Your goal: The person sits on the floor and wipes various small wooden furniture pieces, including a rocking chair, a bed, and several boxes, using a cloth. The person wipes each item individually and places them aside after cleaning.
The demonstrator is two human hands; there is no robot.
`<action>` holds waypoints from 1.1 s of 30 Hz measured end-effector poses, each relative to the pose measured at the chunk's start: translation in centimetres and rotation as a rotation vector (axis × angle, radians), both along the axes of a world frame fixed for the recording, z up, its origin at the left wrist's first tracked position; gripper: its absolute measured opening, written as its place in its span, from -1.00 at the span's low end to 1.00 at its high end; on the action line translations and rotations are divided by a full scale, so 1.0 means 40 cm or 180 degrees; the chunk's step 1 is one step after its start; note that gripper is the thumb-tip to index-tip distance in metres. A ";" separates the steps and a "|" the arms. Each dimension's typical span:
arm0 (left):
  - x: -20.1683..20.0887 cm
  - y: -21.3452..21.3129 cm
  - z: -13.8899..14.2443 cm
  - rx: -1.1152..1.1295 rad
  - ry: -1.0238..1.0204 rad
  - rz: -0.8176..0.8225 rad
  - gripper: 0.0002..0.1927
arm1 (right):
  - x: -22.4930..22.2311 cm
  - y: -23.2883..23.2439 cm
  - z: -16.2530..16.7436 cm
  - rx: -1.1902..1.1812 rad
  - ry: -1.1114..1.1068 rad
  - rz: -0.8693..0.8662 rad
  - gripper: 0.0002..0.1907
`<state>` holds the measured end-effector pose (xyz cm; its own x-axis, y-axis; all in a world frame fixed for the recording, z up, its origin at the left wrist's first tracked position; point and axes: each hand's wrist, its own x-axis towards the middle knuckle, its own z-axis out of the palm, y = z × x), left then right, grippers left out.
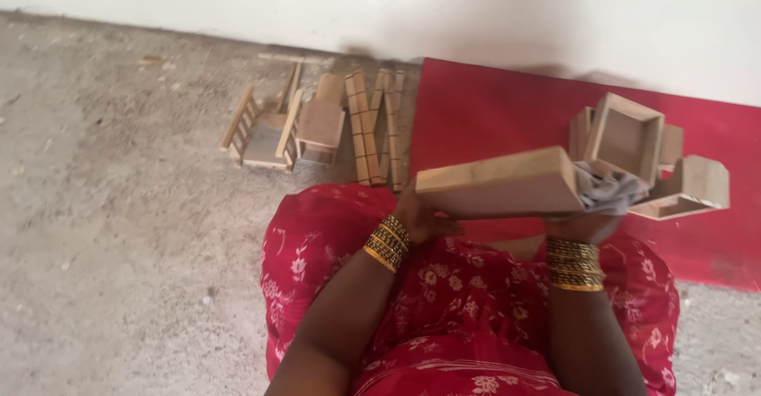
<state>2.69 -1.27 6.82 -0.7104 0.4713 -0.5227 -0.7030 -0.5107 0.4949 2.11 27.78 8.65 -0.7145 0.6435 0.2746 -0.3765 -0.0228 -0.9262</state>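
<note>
the left hand [420, 220] grips the near end of a wood board [498, 183]. the right hand [585, 223] holds a grey cloth [606, 191] against it. at 2 o'clock, open boxes [626, 136] sit on a red mat [491, 110]; nothing shows inside.
</note>
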 end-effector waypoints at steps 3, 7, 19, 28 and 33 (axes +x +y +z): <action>-0.011 -0.007 0.001 0.1177 0.0138 0.0200 -0.21 | 0.008 0.038 0.000 0.0139 0.0067 0.0076 -0.57; -0.036 -0.020 -0.031 0.0778 0.0420 0.0044 -0.15 | 0.032 0.092 0.024 0.0759 0.0092 0.0040 -0.56; -0.034 -0.015 -0.023 0.0171 0.1592 0.0003 -0.10 | 0.115 -0.190 0.101 0.4438 -0.1096 0.2071 -0.59; 0.007 -0.011 -0.009 -0.0087 0.2327 -0.0233 -0.10 | 0.150 -0.260 0.093 0.3973 -0.1565 0.2546 -0.45; 0.006 -0.009 -0.020 -0.0243 0.2070 -0.0053 -0.10 | 0.190 -0.205 0.118 0.4237 -0.3126 0.2250 -0.65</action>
